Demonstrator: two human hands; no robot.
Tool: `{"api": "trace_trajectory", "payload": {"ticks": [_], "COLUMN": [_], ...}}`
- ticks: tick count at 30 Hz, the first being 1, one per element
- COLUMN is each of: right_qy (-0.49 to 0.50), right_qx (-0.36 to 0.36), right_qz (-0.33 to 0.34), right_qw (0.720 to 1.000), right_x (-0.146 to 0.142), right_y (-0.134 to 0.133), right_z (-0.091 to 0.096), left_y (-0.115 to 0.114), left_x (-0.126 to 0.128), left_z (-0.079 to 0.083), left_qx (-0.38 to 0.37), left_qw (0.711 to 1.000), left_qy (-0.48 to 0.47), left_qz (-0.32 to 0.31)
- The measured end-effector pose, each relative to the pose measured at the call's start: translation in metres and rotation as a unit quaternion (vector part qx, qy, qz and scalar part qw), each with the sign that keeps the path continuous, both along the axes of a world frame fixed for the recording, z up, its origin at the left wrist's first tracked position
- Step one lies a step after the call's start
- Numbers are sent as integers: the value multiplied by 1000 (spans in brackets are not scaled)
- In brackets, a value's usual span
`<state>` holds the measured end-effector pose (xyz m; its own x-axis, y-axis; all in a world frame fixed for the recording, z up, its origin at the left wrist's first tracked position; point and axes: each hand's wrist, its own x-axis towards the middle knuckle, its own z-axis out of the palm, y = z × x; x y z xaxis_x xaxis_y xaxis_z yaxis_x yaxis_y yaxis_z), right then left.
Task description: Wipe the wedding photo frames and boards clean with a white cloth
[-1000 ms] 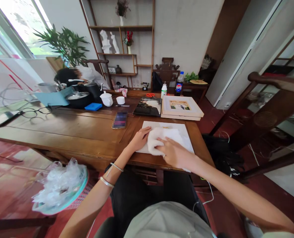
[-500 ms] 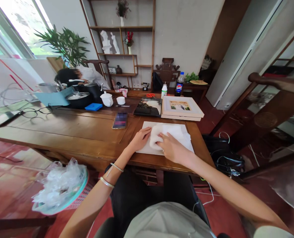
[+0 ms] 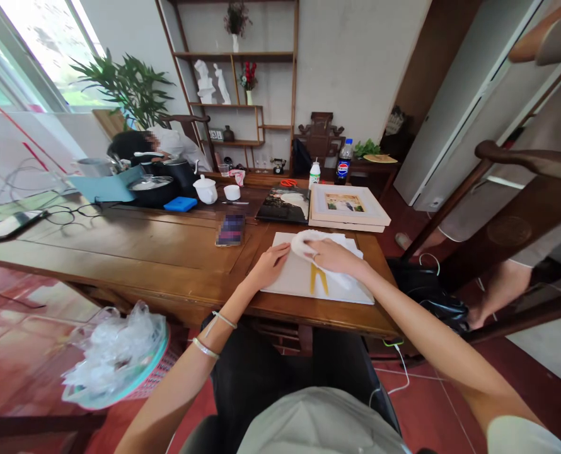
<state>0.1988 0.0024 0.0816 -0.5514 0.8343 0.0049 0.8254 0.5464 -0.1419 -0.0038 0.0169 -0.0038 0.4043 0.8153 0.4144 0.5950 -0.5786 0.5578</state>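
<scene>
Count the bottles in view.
2: a white bottle behind the left end of the picture frame, and a dark cola bottle behind its middle. More may be hidden.

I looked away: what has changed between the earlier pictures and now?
The right hand slid the white cloth toward the far edge of the white board, baring yellow marks. Another person's legs came into view at right. The left hand stayed on the board.

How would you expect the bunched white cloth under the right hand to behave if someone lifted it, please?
The bunched white cloth would probably be floppy, since it bulges in soft folds beside the right hand. It is likely light, with apparently thin edges spread over the pale, flat board.
</scene>
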Motion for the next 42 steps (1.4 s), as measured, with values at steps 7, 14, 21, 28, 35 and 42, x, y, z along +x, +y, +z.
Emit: {"api": "trace_trajectory", "payload": {"ticks": [7,14,21,28,35,42], "right_qy": [12,21,30,6,-3,-10], "right_qx": [1,-13,-7,-33,-118,1], "right_qz": [23,21,-48,-37,-8,-7], "right_qw": [1000,999,998,999,993,1000], "right_x": [-56,-36,54,84,80,77], "right_y": [52,60,42,-33,-101,-19], "right_z": [8,7,5,3,18,-12], "left_y": [-2,-4,-2,-3,-3,-2], "left_x": [-1,-1,-2,-1,-1,-1], "left_z": [2,5,2,2,2,1], "left_qx": [6,-9,-16,-13,-14,-11], "left_qw": [1000,1000,1000,1000,1000,1000], "left_qy": [-8,-8,-13,-8,-14,-12], "left_qz": [-2,2,1,5,4,3]}}
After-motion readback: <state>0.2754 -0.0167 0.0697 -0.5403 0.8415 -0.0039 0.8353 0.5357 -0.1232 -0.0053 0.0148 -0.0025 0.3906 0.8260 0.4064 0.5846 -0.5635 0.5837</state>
